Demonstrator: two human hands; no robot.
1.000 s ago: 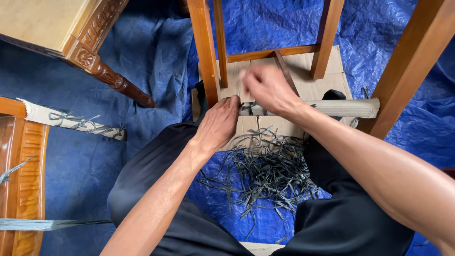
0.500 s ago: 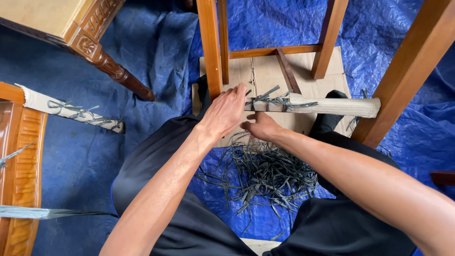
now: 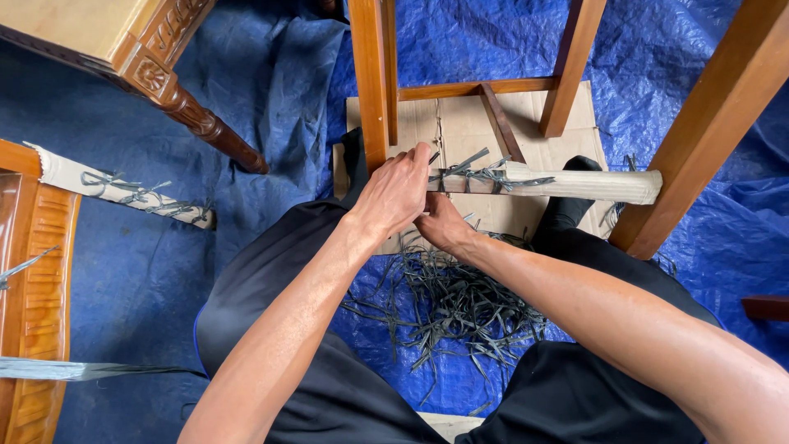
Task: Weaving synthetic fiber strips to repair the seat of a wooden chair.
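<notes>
An upturned wooden chair frame (image 3: 371,82) stands in front of me. Its horizontal rail (image 3: 575,184) is wrapped in pale weave with grey strips (image 3: 485,171) tied around it. My left hand (image 3: 394,196) grips the rail's left end near the upright leg, fingers curled over it and the strips. My right hand (image 3: 440,224) sits just below the rail, under my left hand; its fingers are hidden, so whether it holds a strip is unclear. A heap of cut dark grey strips (image 3: 452,304) lies between my knees.
A flat cardboard sheet (image 3: 460,123) lies under the chair on a blue tarpaulin (image 3: 271,90). A carved wooden table leg (image 3: 193,115) stands at upper left. Another wooden chair part with a pale wrapped rail (image 3: 115,185) sits at left. My black trousers fill the lower view.
My left hand rose from the strip heap to the rail's left end. My right hand dropped from on top of the rail to beneath it.
</notes>
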